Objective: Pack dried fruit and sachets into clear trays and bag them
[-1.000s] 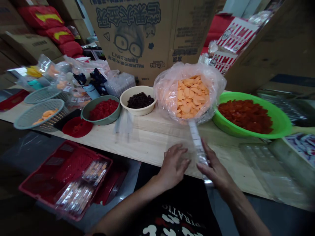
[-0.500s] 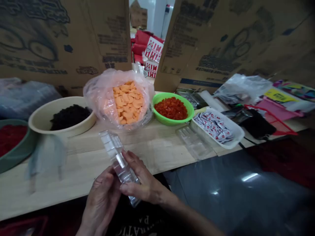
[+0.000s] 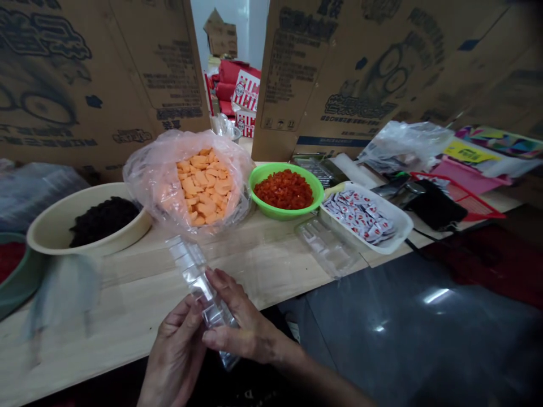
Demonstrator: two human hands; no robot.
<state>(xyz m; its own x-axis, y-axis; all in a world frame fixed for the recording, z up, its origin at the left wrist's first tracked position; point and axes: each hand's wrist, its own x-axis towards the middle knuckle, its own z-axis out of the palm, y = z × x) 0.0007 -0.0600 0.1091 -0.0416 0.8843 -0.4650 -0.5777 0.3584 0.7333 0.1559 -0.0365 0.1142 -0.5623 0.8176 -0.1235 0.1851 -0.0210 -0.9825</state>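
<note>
A clear plastic compartment tray [image 3: 195, 278] slants over the table's front edge, between my two hands. My right hand [image 3: 244, 322] grips its right side, thumb low and fingers higher up. On the lower left side, my left hand [image 3: 176, 345] pinches the tray with thumb and fingertips; some of those fingers are hidden behind it. Beyond the tray lies an open plastic bag of orange pieces [image 3: 206, 183]. A green bowl [image 3: 285, 213] of red-orange bits stands to its right. The cream bowl [image 3: 91, 246] at left holds dark pieces.
Another clear tray [image 3: 326, 249] lies on the wooden table [image 3: 139, 299], beside a white tub [image 3: 401, 226] of small printed sachets. A green basin [image 3: 19, 294] with red contents sits far left, near a blurred translucent item [image 3: 63, 294]. Cardboard sheets [image 3: 339, 73] stand behind.
The view has shifted, so the bowls appear further left. My left thumb and fingers have closed onto the tray's edge. The right hand keeps its grip.
</note>
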